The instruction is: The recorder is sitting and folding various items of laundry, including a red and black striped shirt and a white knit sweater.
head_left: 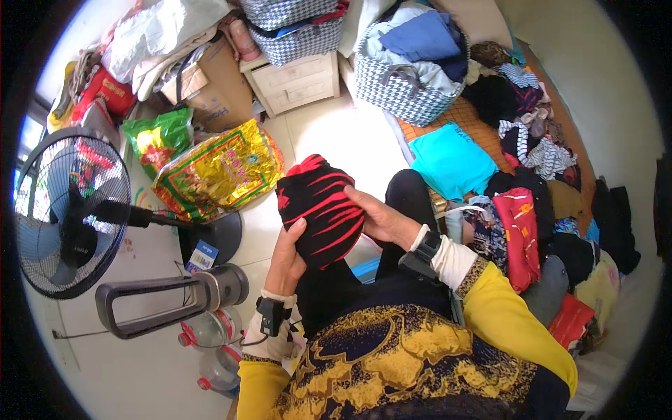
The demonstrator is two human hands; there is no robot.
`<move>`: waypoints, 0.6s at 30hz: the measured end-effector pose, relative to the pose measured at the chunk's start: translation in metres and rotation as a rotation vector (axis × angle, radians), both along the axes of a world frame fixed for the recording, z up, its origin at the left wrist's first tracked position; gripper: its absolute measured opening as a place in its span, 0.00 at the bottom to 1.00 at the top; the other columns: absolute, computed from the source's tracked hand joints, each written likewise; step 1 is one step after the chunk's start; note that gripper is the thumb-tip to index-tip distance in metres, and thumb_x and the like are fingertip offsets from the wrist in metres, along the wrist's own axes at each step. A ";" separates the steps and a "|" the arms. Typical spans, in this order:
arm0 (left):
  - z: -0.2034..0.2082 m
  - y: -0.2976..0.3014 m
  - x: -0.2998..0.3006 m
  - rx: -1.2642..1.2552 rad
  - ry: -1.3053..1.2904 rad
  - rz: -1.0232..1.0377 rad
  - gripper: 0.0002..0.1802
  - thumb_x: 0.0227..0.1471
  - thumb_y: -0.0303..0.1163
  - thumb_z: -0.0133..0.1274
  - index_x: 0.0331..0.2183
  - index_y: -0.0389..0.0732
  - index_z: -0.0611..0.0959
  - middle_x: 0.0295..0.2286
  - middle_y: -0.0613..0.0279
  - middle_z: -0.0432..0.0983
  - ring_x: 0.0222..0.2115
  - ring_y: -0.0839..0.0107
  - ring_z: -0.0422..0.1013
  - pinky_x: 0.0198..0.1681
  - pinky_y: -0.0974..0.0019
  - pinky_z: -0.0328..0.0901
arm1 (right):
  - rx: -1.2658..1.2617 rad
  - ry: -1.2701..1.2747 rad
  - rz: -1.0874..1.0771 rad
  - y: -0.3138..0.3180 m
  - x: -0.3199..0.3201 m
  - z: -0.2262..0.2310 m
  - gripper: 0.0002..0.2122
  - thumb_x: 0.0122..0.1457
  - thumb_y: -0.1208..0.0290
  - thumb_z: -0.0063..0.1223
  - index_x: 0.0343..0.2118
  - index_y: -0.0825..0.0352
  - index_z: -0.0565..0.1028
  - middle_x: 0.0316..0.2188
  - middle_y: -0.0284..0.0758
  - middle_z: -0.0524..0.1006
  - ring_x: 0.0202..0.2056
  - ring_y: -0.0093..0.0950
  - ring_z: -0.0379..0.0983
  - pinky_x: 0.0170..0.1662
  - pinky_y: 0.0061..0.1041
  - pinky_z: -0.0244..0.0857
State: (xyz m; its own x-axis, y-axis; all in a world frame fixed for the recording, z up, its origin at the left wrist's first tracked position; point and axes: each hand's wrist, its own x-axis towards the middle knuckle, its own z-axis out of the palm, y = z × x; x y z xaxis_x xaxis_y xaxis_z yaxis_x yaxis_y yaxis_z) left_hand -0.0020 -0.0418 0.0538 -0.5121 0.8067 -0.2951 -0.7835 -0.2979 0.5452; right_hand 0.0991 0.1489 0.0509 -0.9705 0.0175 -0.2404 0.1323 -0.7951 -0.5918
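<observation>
Left hand (pixel 285 252) and right hand (pixel 383 218) are grasping opposite sides of a black-and-red striped cloth (pixel 322 208); I'm holding it before me, compact, not yet set down. Blue clothes (pixel 425 36) are already filling the houndstooth basket (pixel 392 91); a turquoise garment (pixel 451 161) is lying outside, seemingly unsorted.

We look from the wearer's head through one wide fisheye lens, facing steeply down over the patterned top (pixel 392 346), near the left hand (pixel 285 259) and right hand (pixel 386 221), with the floor (pixel 329 143) farther off and edges bending toward the rim
</observation>
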 end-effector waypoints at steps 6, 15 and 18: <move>-0.001 0.011 0.002 -0.103 0.114 0.031 0.31 0.54 0.32 0.57 0.57 0.36 0.67 0.51 0.53 0.72 0.51 0.59 0.71 0.56 0.56 0.67 | 0.082 -0.047 -0.087 0.006 0.007 0.001 0.21 0.63 0.64 0.53 0.56 0.67 0.68 0.50 0.35 0.75 0.50 0.24 0.73 0.54 0.25 0.68; -0.006 0.007 0.008 -0.019 0.054 0.009 0.32 0.54 0.31 0.57 0.58 0.36 0.66 0.52 0.51 0.71 0.51 0.58 0.71 0.56 0.53 0.67 | 0.145 -0.065 -0.014 0.006 0.006 0.003 0.21 0.65 0.62 0.50 0.57 0.68 0.67 0.51 0.35 0.74 0.50 0.24 0.72 0.54 0.26 0.66; -0.011 0.001 0.011 -0.037 -0.016 0.064 0.27 0.56 0.29 0.55 0.57 0.38 0.69 0.52 0.53 0.72 0.51 0.56 0.71 0.56 0.50 0.67 | 0.535 -0.057 -0.061 0.008 -0.001 -0.006 0.24 0.65 0.59 0.50 0.58 0.70 0.65 0.51 0.38 0.74 0.49 0.25 0.71 0.53 0.26 0.65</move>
State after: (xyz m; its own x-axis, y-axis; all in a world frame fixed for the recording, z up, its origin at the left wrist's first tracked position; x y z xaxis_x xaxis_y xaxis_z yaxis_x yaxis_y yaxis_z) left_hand 0.0088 -0.0406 0.0432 -0.5570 0.7612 -0.3322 -0.7722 -0.3274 0.5446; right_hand 0.0982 0.1572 0.0448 -0.9496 0.2080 -0.2346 0.1389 -0.3916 -0.9096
